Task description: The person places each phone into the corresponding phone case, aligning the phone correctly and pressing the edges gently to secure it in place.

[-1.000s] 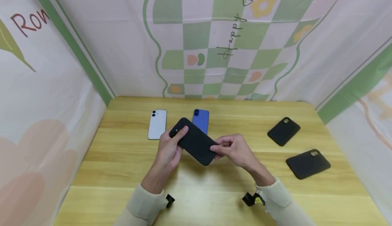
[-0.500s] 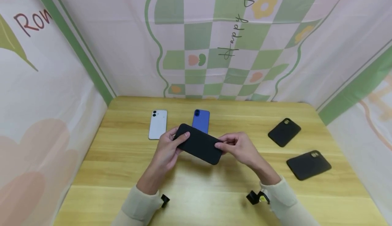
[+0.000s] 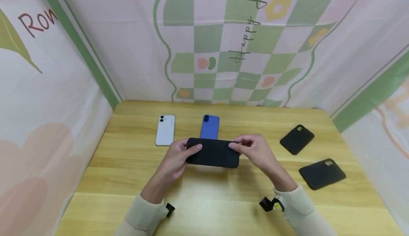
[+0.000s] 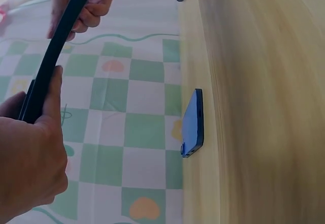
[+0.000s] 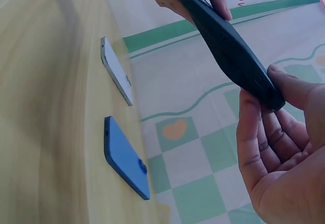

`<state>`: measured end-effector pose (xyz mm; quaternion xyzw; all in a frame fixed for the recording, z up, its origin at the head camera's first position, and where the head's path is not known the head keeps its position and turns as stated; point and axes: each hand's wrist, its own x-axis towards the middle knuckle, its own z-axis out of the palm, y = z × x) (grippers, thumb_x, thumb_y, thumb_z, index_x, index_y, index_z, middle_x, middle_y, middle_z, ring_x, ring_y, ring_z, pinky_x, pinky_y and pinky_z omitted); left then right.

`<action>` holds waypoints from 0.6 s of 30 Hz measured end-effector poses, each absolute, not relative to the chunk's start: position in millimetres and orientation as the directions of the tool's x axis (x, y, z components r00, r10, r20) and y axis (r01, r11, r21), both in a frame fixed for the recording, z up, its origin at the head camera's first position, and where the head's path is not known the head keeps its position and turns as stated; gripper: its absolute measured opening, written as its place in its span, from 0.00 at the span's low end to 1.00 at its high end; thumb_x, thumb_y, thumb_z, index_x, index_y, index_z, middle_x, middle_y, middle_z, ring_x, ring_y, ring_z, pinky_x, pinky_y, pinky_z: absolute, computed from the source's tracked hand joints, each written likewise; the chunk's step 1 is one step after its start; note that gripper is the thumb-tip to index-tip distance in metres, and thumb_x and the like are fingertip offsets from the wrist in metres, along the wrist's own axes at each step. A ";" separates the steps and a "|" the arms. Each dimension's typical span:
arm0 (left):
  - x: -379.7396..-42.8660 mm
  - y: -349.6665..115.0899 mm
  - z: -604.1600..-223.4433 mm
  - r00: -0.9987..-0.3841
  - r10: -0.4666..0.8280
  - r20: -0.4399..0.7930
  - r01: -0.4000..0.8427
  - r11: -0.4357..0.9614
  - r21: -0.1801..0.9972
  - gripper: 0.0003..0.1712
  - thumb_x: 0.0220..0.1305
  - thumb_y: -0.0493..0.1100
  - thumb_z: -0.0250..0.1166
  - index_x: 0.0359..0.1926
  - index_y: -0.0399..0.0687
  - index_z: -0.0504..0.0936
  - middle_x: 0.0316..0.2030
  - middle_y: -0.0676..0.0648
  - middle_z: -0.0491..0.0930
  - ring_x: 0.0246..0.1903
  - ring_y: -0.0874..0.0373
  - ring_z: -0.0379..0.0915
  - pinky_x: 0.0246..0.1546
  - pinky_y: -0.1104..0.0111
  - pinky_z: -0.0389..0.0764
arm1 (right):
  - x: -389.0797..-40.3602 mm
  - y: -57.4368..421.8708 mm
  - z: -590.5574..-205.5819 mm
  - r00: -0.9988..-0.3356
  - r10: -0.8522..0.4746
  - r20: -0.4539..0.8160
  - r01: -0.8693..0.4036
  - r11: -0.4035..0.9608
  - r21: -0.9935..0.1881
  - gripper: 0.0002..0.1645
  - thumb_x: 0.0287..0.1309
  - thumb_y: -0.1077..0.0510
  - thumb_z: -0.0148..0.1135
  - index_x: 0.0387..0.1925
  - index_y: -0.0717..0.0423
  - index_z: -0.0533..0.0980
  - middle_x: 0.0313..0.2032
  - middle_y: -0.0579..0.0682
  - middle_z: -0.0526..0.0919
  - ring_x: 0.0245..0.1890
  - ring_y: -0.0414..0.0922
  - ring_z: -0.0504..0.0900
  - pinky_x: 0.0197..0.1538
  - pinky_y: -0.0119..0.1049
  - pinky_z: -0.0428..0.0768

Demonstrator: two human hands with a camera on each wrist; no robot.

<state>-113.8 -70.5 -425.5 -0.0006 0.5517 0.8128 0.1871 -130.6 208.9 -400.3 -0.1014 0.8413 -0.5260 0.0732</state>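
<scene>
Over the middle of the table, both hands hold a black phone case (image 3: 214, 156) level, its plain back facing the head camera. My left hand (image 3: 175, 158) grips the left end, thumb on the back and fingers behind. At the other end my right hand (image 3: 255, 151) pinches the upper right corner between thumb and fingers. Seen edge-on in the left wrist view, the case (image 4: 53, 56) looks slightly bowed. One long side of the case (image 5: 228, 46) bulges in the right wrist view. I cannot tell whether a phone is inside.
A white phone (image 3: 165, 129) and a blue phone (image 3: 209, 126) lie face down near the back of the wooden table (image 3: 211, 200). Two more black phone cases (image 3: 297, 139) lie at the right. A patterned cloth (image 3: 211, 37) hangs behind the table.
The black phone case has turned from a steep slant to nearly level. My right hand has moved right and up slightly, still pinching its end; the left hand keeps its grip.
</scene>
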 end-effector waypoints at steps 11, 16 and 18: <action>-112.9 -67.3 -428.3 -0.883 0.415 -0.217 -0.311 -0.174 0.934 0.21 0.74 0.36 0.68 0.62 0.28 0.81 0.56 0.37 0.85 0.51 0.52 0.86 0.53 0.61 0.88 | -132.3 207.4 -388.4 -0.967 -0.253 -0.026 -0.110 0.510 -0.853 0.12 0.62 0.49 0.78 0.39 0.53 0.90 0.26 0.47 0.85 0.23 0.42 0.73 0.26 0.31 0.71; -110.2 -65.9 -428.6 -0.890 0.408 -0.204 -0.276 -0.126 0.953 0.19 0.74 0.38 0.68 0.60 0.32 0.83 0.55 0.39 0.86 0.52 0.51 0.85 0.54 0.61 0.87 | -133.0 206.2 -386.2 -0.964 -0.266 -0.010 -0.132 0.513 -0.848 0.12 0.62 0.49 0.78 0.40 0.53 0.90 0.26 0.48 0.85 0.24 0.43 0.73 0.26 0.32 0.70; -109.5 -65.3 -428.3 -0.897 0.398 -0.195 -0.263 -0.124 0.957 0.20 0.75 0.39 0.68 0.62 0.33 0.82 0.57 0.38 0.85 0.54 0.51 0.84 0.57 0.61 0.86 | -133.5 205.9 -386.5 -0.966 -0.257 -0.014 -0.123 0.508 -0.852 0.13 0.62 0.49 0.78 0.41 0.53 0.90 0.26 0.49 0.85 0.24 0.43 0.73 0.26 0.32 0.70</action>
